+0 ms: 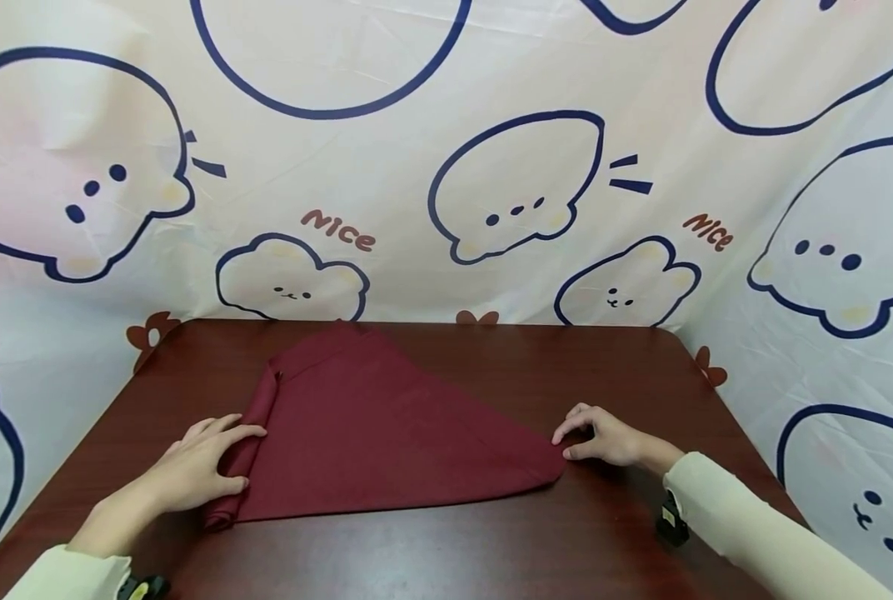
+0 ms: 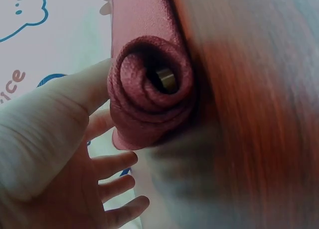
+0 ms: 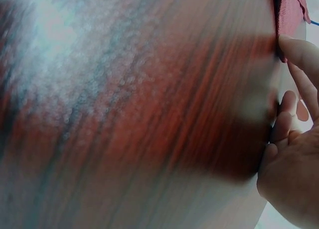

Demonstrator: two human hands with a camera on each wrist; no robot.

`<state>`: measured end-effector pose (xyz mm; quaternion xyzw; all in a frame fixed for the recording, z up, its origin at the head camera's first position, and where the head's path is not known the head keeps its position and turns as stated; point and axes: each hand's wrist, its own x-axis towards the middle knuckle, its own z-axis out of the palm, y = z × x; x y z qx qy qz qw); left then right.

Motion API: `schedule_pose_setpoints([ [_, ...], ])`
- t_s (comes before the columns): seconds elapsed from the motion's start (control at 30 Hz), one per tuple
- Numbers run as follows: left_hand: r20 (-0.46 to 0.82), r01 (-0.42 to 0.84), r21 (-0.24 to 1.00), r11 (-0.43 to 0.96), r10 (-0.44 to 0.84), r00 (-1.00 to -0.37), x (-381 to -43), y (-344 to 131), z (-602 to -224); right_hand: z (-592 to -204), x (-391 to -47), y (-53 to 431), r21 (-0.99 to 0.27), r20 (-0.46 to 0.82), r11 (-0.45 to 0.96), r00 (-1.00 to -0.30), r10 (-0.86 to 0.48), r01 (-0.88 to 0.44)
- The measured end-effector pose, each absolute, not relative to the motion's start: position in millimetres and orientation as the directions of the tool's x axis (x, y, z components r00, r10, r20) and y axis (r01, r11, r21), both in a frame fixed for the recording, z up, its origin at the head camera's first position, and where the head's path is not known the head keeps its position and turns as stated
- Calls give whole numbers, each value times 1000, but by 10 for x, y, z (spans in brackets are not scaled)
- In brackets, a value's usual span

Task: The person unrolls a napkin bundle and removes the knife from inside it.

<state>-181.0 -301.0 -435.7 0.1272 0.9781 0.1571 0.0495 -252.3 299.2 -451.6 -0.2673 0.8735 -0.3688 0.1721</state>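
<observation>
A dark red cloth (image 1: 386,417) lies spread on the table, its left edge wound into a narrow roll (image 1: 255,433). My left hand (image 1: 199,462) rests against this roll from the left, thumb near its front end and fingertips on its top. The left wrist view looks into the coiled end of the roll (image 2: 154,89); the thumb touches it, and the other fingers (image 2: 117,164) are loosely spread. At the cloth's pointed right corner, my right hand (image 1: 604,437) pinches the tip between thumb and forefinger. The cloth's edge (image 3: 289,20) shows above that thumb in the right wrist view.
The brown wooden table (image 1: 431,558) has a glossy, reflective top. A pale curtain (image 1: 386,183) printed with cartoon outlines hangs behind it and along both sides. The cloth's far corner reaches the table's back edge.
</observation>
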Motion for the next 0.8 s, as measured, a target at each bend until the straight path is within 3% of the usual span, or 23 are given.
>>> schedule_pose_setpoints([
  [0.8,-74,199,317,927,233,-970,-1769,-3260,-4288,-4538,-2531,3001,-728,-70,574,-792,-607,-375],
])
